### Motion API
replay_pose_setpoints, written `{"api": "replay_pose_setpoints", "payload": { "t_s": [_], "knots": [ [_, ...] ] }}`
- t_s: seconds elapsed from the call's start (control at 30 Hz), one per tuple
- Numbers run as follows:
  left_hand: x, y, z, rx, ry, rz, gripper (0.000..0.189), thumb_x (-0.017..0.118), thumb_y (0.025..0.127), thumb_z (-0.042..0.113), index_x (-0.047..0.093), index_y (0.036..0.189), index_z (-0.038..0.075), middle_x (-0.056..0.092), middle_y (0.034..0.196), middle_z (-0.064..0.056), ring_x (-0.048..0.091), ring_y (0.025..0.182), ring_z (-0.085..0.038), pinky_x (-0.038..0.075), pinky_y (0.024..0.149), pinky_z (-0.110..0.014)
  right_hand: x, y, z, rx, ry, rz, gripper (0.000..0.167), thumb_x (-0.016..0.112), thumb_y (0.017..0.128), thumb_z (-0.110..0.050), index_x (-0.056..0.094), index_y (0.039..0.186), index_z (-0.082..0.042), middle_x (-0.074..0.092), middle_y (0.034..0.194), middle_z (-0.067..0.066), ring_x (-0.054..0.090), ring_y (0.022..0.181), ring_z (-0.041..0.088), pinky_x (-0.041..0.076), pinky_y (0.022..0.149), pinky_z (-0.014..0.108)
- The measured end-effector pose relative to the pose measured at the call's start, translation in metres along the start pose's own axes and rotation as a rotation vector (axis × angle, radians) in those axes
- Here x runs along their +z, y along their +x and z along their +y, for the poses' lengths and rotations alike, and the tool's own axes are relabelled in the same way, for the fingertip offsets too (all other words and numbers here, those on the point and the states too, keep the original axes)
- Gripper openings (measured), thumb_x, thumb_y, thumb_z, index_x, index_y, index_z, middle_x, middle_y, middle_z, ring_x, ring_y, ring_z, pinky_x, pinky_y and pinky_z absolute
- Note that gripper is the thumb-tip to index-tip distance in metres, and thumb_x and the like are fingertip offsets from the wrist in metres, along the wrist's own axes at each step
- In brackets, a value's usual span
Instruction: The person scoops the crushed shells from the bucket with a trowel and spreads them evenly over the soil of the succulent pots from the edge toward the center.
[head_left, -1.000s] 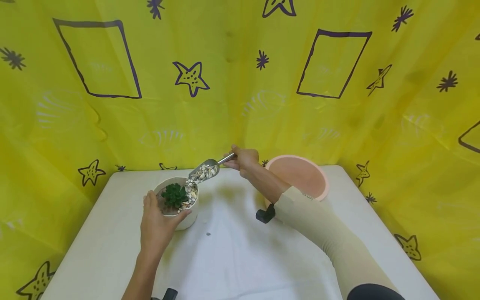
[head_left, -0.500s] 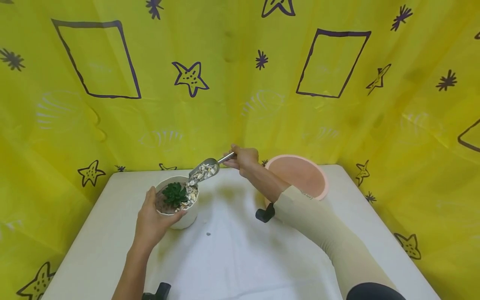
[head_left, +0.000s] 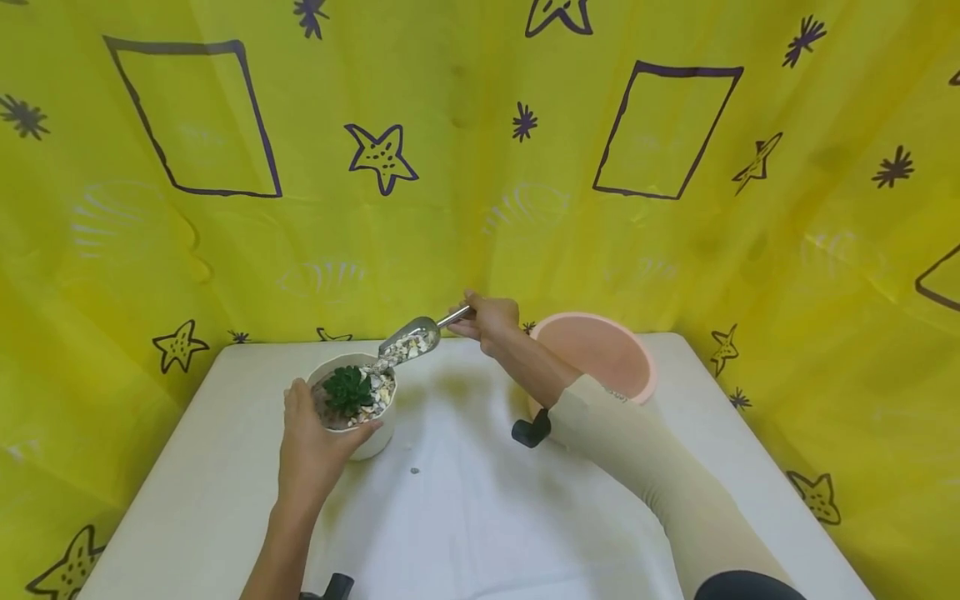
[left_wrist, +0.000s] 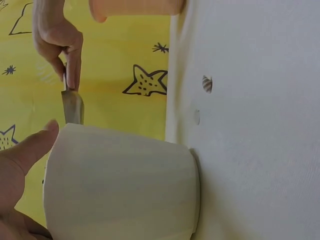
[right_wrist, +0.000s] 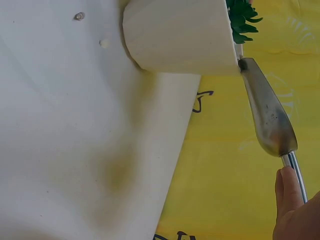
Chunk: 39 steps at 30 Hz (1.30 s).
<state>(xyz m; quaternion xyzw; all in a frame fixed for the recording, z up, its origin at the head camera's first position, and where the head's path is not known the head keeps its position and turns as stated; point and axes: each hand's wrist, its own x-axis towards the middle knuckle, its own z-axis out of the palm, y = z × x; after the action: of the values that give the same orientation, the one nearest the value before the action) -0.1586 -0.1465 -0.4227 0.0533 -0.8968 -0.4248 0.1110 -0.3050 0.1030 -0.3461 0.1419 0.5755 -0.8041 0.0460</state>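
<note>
Our left grip [head_left: 310, 450] has shifted slightly rightward in head view, spread wide round the white pot [head_left: 372, 443] it holds on the surface [head_left: 480, 517]; left wrist shows its thumb [left_wrist: 32, 150] at the rim [left_wrist: 54, 162]; right wrist, our right grip [right_wrist: 295, 215] holds the scoop [right_wrist: 268, 111], tip [right_wrist: 246, 64] at rim.

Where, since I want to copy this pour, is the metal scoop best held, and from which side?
Likely the slim handle, from the person's right: the scoop slants up that way from the white pot, while its open bowl holds stones and tips toward it.
</note>
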Motion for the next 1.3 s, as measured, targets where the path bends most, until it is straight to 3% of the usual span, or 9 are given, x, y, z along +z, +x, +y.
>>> {"api": "replay_pose_setpoints", "payload": {
  "t_s": [0.27,0.57,1.07,1.3],
  "knots": [
    [0.002,0.003,-0.002,0.018,0.029,0.025,0.129,0.095,0.079,0.031,0.007,0.162,-0.013,0.012,0.167,-0.037,0.013,0.153,-0.057,0.024,0.117,-0.07,0.0,0.001,0.001,0.004,0.001,0.004,0.037,0.063,0.108,-0.016,0.064,0.129,0.015,0.072,0.093,0.018,0.074,0.101,0.037,0.064,0.072,0.035],
    [-0.01,0.009,-0.012,0.069,0.006,-0.045,0.125,0.095,0.08,0.028,0.009,0.163,-0.01,0.02,0.166,-0.035,0.027,0.149,-0.056,0.031,0.117,-0.067,0.001,-0.001,0.0,0.013,-0.009,0.009,0.038,0.064,0.107,-0.017,0.064,0.129,0.013,0.075,0.105,0.024,0.076,0.097,0.035,0.064,0.072,0.034],
    [-0.02,0.025,-0.023,0.123,-0.013,-0.178,0.125,0.095,0.08,0.029,0.011,0.164,-0.008,0.018,0.168,-0.034,0.021,0.152,-0.054,0.027,0.118,-0.069,0.002,0.0,-0.001,-0.024,-0.002,0.007,0.031,0.063,0.108,-0.015,0.066,0.12,0.013,0.072,0.115,0.031,0.073,0.101,0.038,0.064,0.072,0.035],
    [-0.021,0.024,-0.019,0.07,-0.02,-0.223,0.127,0.092,0.083,0.032,0.004,0.166,-0.005,0.006,0.171,-0.031,0.008,0.156,-0.052,0.021,0.12,-0.07,0.002,0.0,0.0,-0.022,-0.007,0.013,0.028,0.065,0.107,-0.016,0.067,0.116,0.01,0.073,0.114,0.029,0.076,0.098,0.035,0.063,0.073,0.034]
  ]
}}
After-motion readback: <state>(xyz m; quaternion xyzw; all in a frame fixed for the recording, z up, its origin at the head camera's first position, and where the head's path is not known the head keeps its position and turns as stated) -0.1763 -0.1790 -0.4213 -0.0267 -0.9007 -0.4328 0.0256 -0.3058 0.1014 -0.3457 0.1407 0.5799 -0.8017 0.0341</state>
